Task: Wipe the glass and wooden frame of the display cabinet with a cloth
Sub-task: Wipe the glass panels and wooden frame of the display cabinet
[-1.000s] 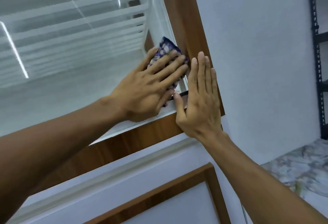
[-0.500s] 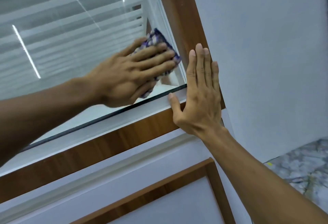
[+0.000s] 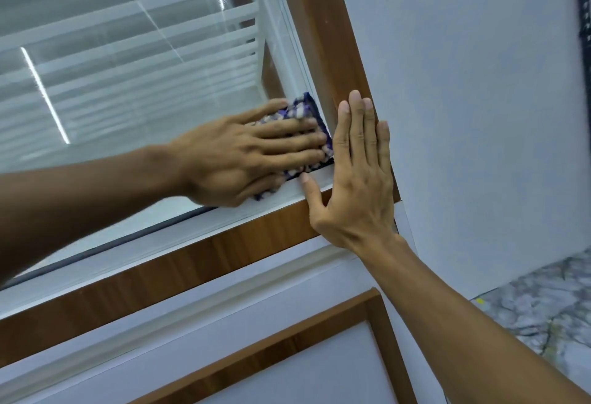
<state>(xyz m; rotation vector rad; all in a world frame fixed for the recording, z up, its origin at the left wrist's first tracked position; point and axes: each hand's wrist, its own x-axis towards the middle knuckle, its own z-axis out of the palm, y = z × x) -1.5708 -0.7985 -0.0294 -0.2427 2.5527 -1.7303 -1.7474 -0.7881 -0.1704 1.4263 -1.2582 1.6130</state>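
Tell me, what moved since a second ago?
The left hand slid the cloth up across the glass, then back down into the corner beside the right hand. Nothing was let go. The right hand stayed flat on the wooden frame.

Left hand [image 3: 243, 154] hides most of the cloth [image 3: 303, 110].

blue-and-white checked cloth [image 3: 306, 113], brown wood-grain frame [image 3: 323, 36], grey marbled floor [image 3: 543, 304]
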